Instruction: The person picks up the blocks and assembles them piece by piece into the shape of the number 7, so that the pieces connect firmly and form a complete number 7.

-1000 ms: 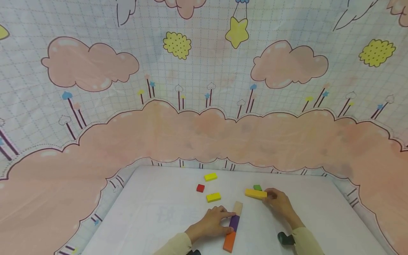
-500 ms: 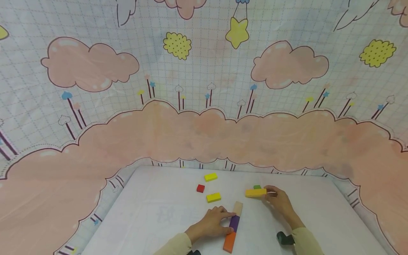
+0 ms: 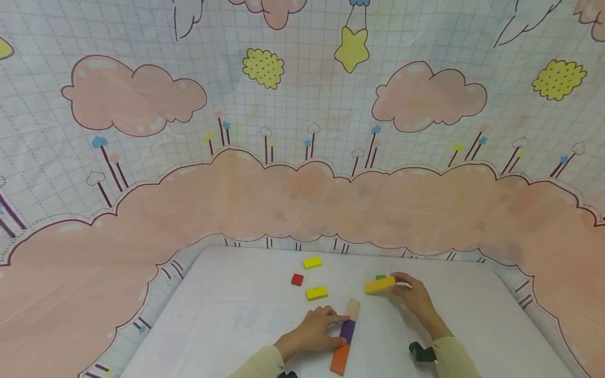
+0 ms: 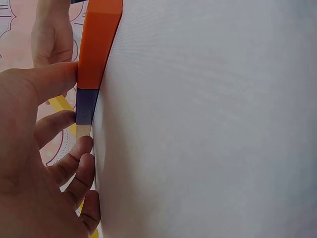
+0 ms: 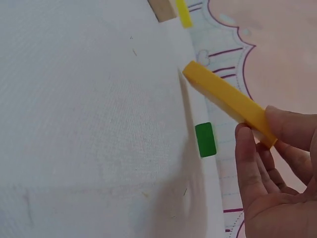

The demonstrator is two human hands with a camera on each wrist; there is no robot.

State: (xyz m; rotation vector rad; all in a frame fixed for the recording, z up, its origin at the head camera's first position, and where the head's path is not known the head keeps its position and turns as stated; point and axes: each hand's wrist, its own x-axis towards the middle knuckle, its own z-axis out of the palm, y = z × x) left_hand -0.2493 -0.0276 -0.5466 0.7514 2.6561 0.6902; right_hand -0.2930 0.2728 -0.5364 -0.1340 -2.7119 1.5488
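Note:
In the head view, a row of flat blocks lies end to end: an orange block (image 3: pixel 340 359) nearest, a purple block (image 3: pixel 347 332) in the middle, a plain wood block (image 3: pixel 352 310) at the far end. My left hand (image 3: pixel 315 329) rests beside it; thumb and index fingertips touch the row's left side around the purple block. The other fingers rest near the wood block in the left wrist view. My right hand (image 3: pixel 416 299) pinches one end of a long yellow-orange block (image 5: pixel 228 96), raised off the table and slanted, between thumb and fingers.
A green block (image 5: pixel 206 140) lies on the white table (image 3: pixel 203 320) behind the raised block, partly hidden in the head view. Left of there lie two yellow blocks, the nearer yellow block (image 3: pixel 316 293) and the farther yellow block (image 3: pixel 312 262), plus a small red block (image 3: pixel 297 280).
The held yellow-orange block has tilted, its right end rising slightly as the right fingers shift upward. My left hand and the row stay where they were.

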